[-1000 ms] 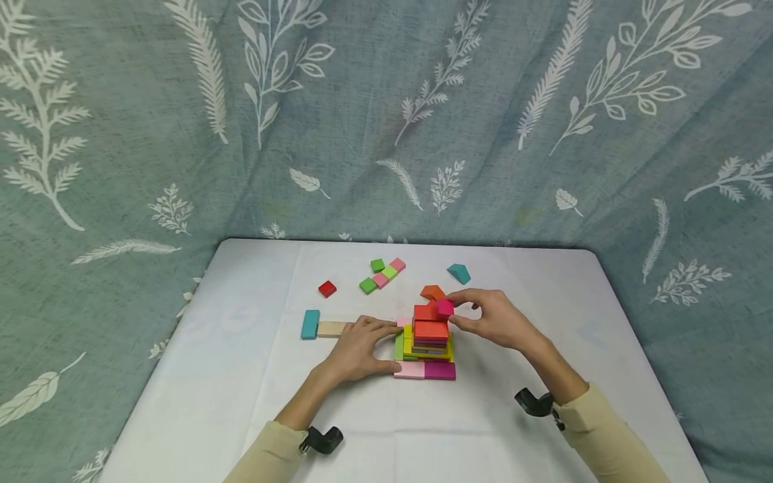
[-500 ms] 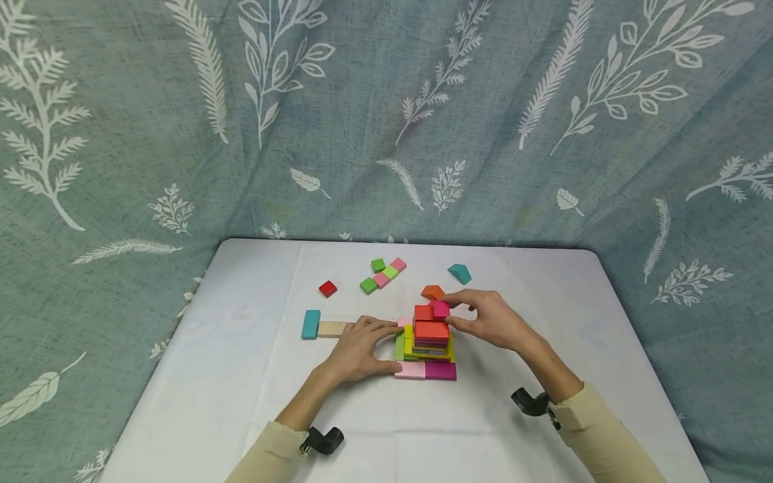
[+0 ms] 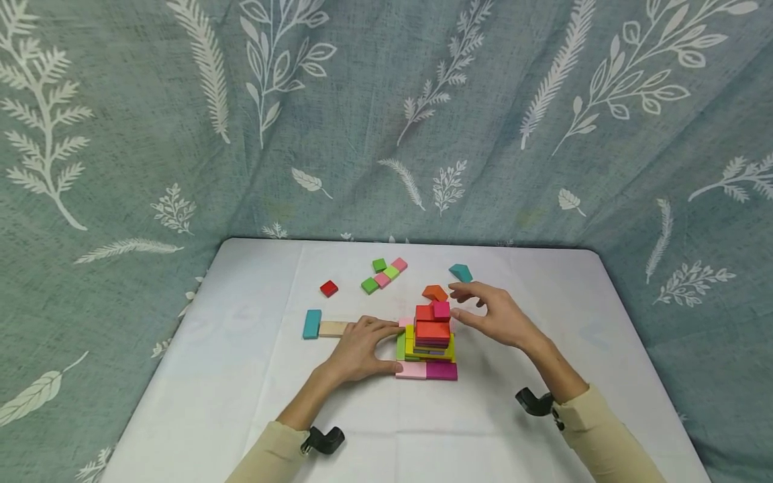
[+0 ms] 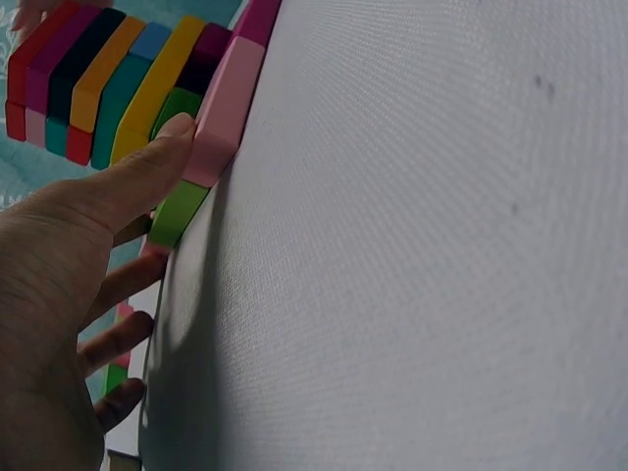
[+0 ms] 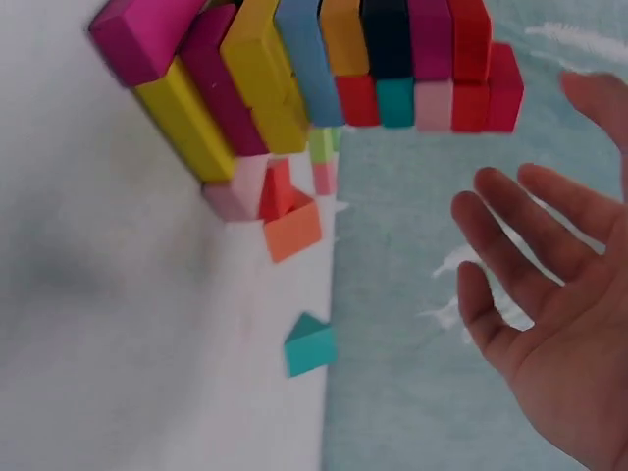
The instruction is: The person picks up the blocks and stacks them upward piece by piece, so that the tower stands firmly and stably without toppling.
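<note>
Top crimson block [image 3: 441, 310] just beside, apart from, right fingers [image 5: 530, 218]

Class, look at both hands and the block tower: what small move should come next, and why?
Probably the right hand should reach for a loose block, perhaps the single red block. That hand is empty and apart from the tower, the bright pink block sits on top unheld, and the left hand is at the base's left side, seemingly steadying it.
</note>
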`<state>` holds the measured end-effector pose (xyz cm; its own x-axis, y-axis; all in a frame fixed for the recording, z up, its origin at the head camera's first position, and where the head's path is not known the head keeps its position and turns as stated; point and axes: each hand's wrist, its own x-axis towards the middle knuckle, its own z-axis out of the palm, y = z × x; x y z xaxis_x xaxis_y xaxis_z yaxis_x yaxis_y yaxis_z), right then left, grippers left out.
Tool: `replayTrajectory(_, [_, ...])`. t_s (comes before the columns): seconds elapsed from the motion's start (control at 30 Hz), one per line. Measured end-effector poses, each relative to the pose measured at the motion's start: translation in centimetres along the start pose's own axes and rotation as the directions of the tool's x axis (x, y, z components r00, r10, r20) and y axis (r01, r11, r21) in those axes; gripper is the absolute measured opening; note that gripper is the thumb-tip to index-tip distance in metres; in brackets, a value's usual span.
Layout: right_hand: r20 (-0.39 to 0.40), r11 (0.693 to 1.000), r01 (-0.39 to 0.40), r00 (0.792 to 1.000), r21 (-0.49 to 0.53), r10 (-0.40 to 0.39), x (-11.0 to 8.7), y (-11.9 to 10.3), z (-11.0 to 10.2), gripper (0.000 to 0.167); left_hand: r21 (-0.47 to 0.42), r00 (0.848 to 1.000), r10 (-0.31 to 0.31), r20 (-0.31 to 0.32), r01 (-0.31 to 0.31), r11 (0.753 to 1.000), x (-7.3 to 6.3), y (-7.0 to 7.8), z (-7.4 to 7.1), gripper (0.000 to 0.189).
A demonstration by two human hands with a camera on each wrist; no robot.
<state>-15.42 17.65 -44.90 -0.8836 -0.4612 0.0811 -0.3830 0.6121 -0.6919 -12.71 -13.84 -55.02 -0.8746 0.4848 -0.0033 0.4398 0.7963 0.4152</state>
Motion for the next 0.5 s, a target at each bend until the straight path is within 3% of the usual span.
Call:
replayTrajectory(0.1, [-0.007,0.993,-0.094,0.995,0.07,0.095,0.0,1.5,0.4,0.04,0.0,1.0,0.001,0.0,-0.001,1.0,0.0,0.0,-0.1,0.079])
replayTrajectory(0.27, [0.097,0.969,-0.243,0.966,0.033,0.239,0.0,3.9,2.4,0.034,0.005,1.0,0.002,0.002,-0.002,1.0,0.1,0.0,-0.2,0.079])
replayTrajectory(0.37, [0.153,0.97,-0.242,0.958,-0.017,0.241,-0.1,4.7,3.8,0.035,0.002,1.0,0.001,0.004,-0.001,1.0,0.1,0.1,-0.3,0.079])
replayTrajectory(0.5, [0.166,0.971,-0.238,0.957,-0.032,0.24,-0.2,4.9,4.8,0.038,-0.003,1.0,0.002,0.011,-0.002,1.0,0.1,0.1,-0.3,0.078])
